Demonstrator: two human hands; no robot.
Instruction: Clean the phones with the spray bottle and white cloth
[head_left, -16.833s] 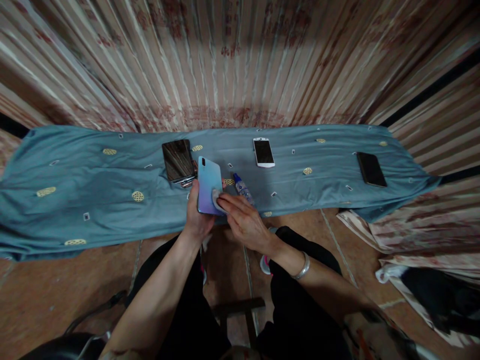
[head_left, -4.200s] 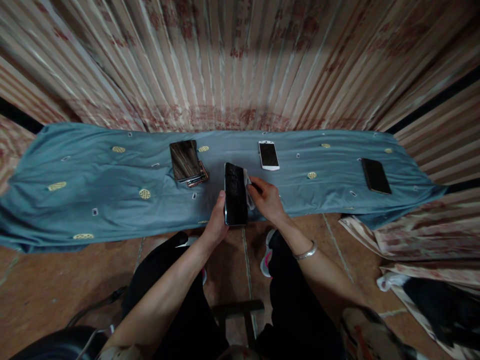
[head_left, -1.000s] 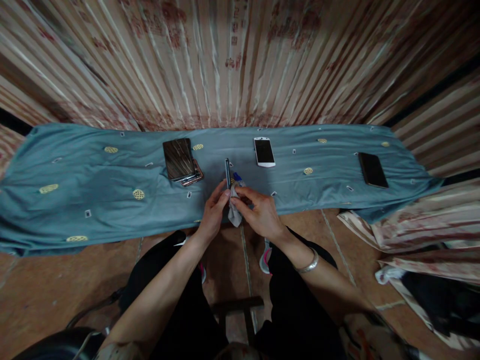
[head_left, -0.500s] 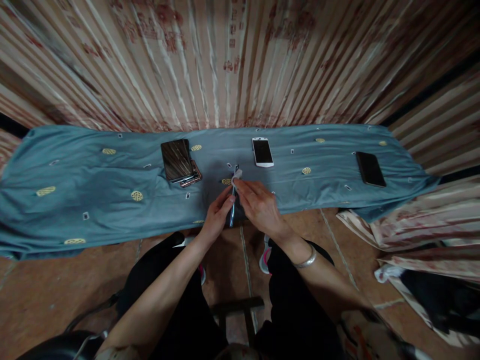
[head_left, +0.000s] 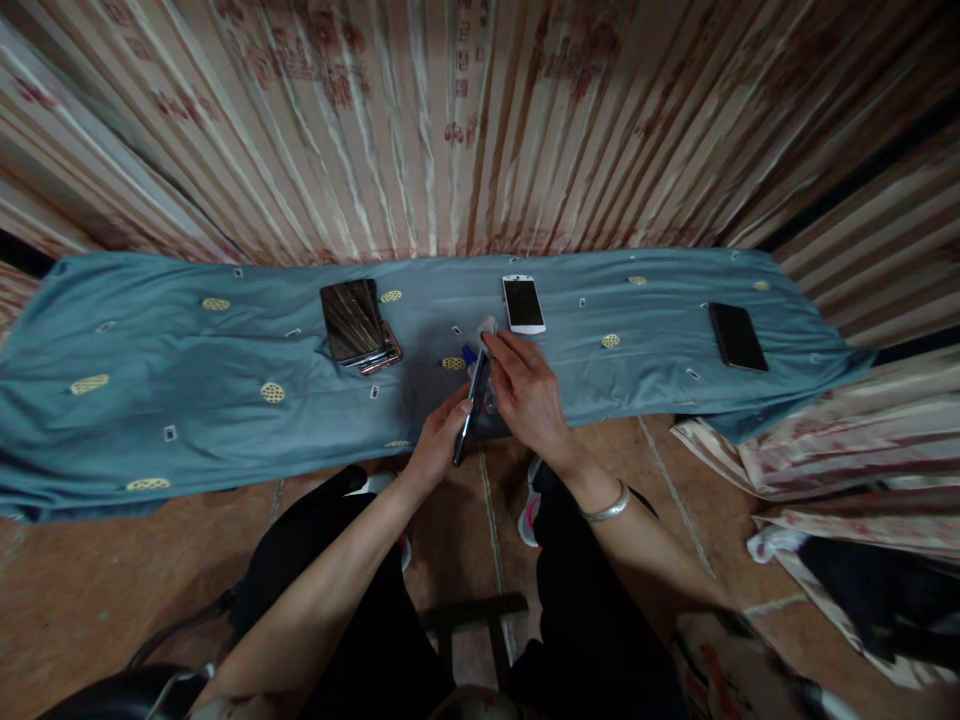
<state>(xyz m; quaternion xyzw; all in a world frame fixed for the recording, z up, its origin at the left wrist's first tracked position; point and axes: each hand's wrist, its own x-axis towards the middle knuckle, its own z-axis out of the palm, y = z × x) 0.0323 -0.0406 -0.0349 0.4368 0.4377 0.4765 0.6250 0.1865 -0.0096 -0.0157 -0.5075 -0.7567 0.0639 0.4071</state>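
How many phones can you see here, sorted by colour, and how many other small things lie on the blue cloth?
Dark phones: 3, namely the phone in the left hand, the top phone of the stack and the phone at far right.
White phones: 1, the white phone.
Rose-gold phones: 1, the lower phone of the stack.
Wiping cloths: 1, the cloth.
Small bottles: 1, the bottle.
Total: 7.
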